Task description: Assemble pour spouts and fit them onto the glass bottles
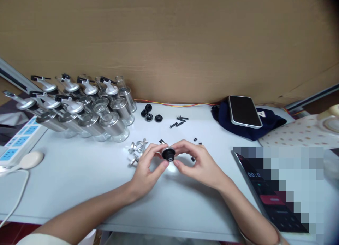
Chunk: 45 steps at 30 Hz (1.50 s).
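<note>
Between my two hands is a bottle pourer (168,154), its black stepped stopper facing me below a silver rim. The fingers and thumb of my left hand (149,163) close on its left side. From the right, my right hand (197,163) pinches it with thumb and fingers. Silver pourer tops (136,149) lie just left of my left hand, partly hidden by it. Small black pieces (195,139) are scattered near my right hand. Farther back lie several black stoppers (158,118) and thin black levers (179,124).
Glass-and-steel bottles (113,123), several with pourers fitted, crowd the left of the table (113,188). A power strip (19,137) and a round white charger (31,160) are at far left. To the right are a phone (245,111) on a navy cap (225,123) and a tablet (270,199).
</note>
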### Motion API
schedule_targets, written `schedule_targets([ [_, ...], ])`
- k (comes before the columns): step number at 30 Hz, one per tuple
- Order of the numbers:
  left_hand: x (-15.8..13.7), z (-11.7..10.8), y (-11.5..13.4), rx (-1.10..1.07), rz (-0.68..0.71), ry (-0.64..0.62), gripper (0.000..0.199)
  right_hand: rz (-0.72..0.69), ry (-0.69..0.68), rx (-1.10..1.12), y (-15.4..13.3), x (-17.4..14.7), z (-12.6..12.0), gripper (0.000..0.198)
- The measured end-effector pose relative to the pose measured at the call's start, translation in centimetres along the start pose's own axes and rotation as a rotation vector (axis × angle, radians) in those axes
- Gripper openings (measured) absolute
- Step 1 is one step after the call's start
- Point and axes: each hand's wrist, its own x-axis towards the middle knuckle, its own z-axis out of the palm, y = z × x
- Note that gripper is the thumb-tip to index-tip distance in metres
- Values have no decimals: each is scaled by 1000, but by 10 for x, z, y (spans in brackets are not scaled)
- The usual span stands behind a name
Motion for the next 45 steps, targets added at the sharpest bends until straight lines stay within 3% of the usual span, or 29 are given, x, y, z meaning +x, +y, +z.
schedule_targets([
  [5, -2, -2, 0, 53, 37, -30, 33, 3, -24, -38, -2, 1, -2, 5],
  [12, 2, -6, 6, 70, 112, -95, 34, 49, -94, -138, 1, -1, 0, 15],
  [22, 0, -6, 3, 86, 116, -99, 38, 69, -130, -154, -1, -1, 0, 15],
  [28, 0, -4, 4, 117, 158, -58, 44, 35, -129, -186, -1, 0, 0, 16],
  [34, 2, -1, 6, 205, 294, -17, 50, 4, -107, -127, 2, -1, 2, 11],
  [39, 4, 1, 2, 83, 363, 41, 44, 16, -118, -83, 0, 0, 1, 10],
  [45, 9, -4, 2, 172, 434, 96, 30, -12, -52, -79, 3, -2, 5, 13],
])
